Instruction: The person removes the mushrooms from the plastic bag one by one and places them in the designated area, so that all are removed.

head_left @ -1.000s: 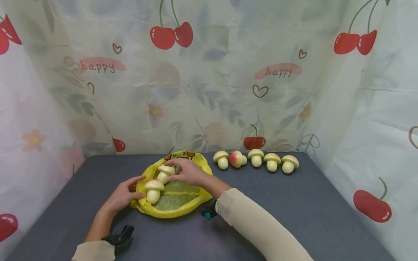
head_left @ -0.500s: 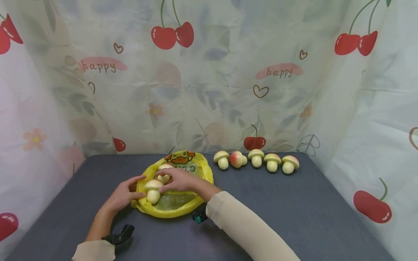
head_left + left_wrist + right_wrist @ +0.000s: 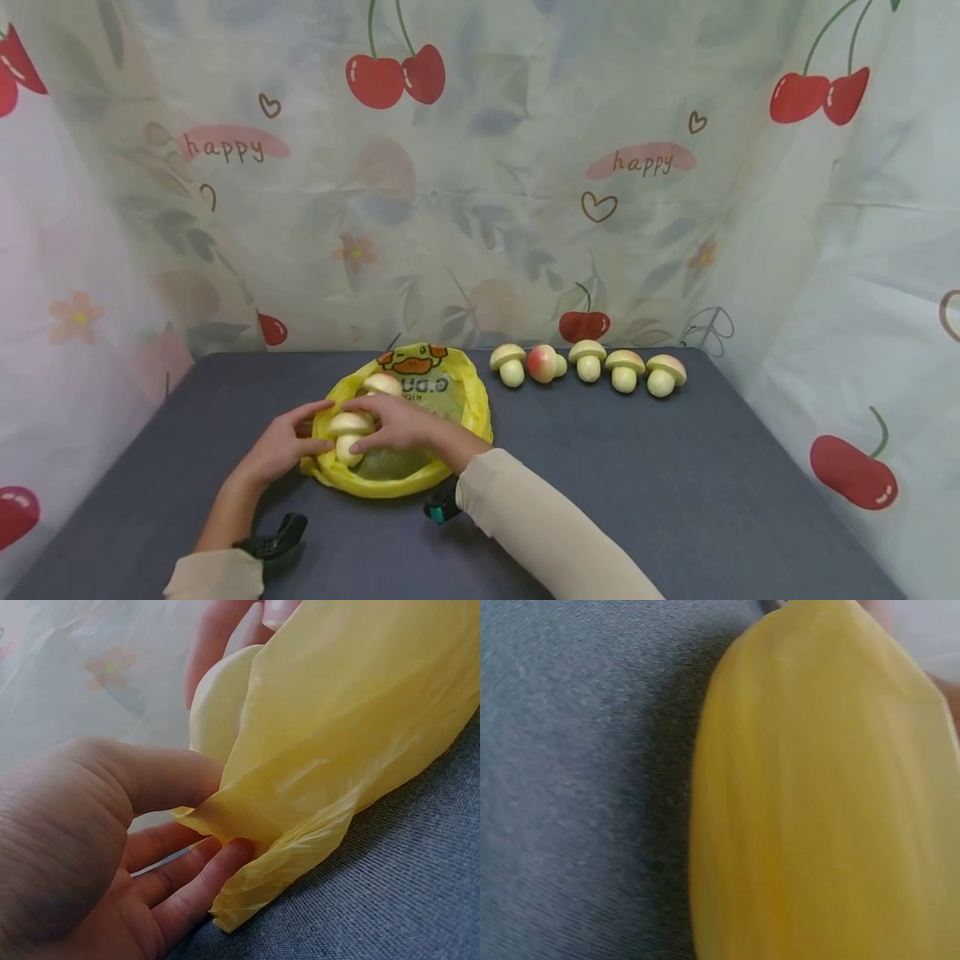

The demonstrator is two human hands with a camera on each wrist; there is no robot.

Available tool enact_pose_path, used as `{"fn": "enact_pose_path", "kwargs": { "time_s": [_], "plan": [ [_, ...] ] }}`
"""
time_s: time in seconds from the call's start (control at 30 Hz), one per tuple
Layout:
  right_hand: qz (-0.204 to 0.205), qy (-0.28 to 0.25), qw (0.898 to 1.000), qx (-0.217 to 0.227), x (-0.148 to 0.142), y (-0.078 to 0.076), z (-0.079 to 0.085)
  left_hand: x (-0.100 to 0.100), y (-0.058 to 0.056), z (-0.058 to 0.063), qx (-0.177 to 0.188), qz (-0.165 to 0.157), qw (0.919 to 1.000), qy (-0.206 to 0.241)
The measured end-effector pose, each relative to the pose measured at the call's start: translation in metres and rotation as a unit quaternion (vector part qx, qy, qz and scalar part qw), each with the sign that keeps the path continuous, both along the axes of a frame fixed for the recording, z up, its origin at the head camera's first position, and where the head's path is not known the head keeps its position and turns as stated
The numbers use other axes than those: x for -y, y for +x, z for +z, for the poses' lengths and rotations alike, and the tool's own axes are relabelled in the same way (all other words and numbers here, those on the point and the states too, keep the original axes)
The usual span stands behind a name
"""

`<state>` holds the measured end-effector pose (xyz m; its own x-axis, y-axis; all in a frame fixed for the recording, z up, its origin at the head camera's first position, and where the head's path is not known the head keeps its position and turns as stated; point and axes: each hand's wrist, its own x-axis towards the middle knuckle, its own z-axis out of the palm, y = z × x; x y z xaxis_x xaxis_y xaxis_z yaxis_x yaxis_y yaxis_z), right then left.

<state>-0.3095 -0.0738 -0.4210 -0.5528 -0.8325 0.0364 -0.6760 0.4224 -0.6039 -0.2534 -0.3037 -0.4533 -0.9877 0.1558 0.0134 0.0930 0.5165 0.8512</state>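
A yellow plastic bag (image 3: 382, 485) lies with its mouth spread wide, a duck face printed inside. My left hand (image 3: 279, 446) holds its left rim; in the left wrist view, thumb and fingers pinch the yellow plastic. Inside, by that rim, is a toy mushroom (image 3: 350, 423) with a pale cap. My right hand (image 3: 401, 423) reaches in over the bag and grips this mushroom, fingers at the cap and thumb by the stem. Behind the hand a second toy mushroom (image 3: 382, 384) shows partly. In the right wrist view the bag's side (image 3: 817, 795) hides most of the right hand.
Toward the back right of the dark table (image 3: 600, 483), several toy mushrooms (image 3: 588, 361) stand in a row, one lying on its side (image 3: 546, 365). A printed curtain (image 3: 480, 183) hangs behind the table and at both sides.
My right hand has moved left and nearer, from the far mushroom in the bag to the near one, which has shifted slightly left. My left hand has stayed at the rim.
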Motion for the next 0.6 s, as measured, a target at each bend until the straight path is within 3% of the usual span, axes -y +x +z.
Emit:
{"fn": "enact_pose_path", "kwargs": {
  "time_s": [0.23, 0.6],
  "plan": [
    [-0.031, -0.008, 0.999, -0.009, -0.0005, 0.0040, -0.0023, -0.0005, -0.0003, 0.0004, 0.005, 0.002, 1.0000, 0.002],
    [-0.040, -0.037, 0.998, 0.030, -0.0047, 0.0063, -0.0015, -0.0011, 0.0000, 0.0005, 0.011, 0.007, 0.9999, -0.005]
  ]
}}
